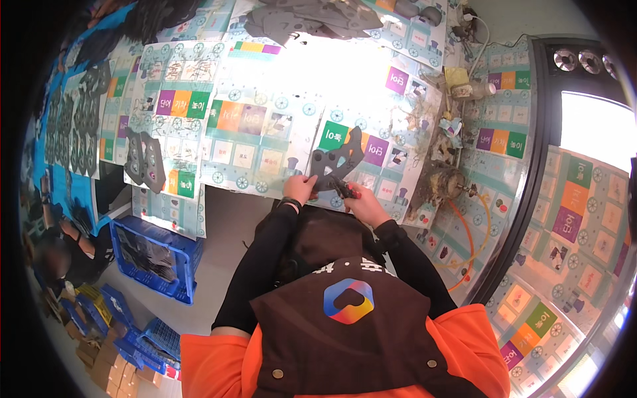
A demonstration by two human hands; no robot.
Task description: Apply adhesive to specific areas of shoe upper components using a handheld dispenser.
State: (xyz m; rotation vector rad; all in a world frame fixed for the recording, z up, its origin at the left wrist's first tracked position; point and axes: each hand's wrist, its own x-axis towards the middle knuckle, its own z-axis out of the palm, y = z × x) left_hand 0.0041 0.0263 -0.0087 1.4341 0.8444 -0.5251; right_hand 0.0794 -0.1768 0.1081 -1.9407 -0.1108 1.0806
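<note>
My left hand [300, 189] pinches the near left edge of a dark grey moulded part [326, 164] with round holes and a long curved arm. The part rests at the table's near edge. A small hand tool with red handles [353, 191], which looks like cutters or pliers, is gripped in my right hand [367, 207]. Its dark head lies against the near right side of the part. Whether the jaws are closed is too small to tell.
Printed sheets cover the table [255, 156]. Two similar grey parts [144, 161] lie to the left, and a pile of grey parts [312, 18] is at the back. A blue crate [186, 268] stands on the floor at left, near another person [83, 242]. An orange hose [470, 242] hangs at right.
</note>
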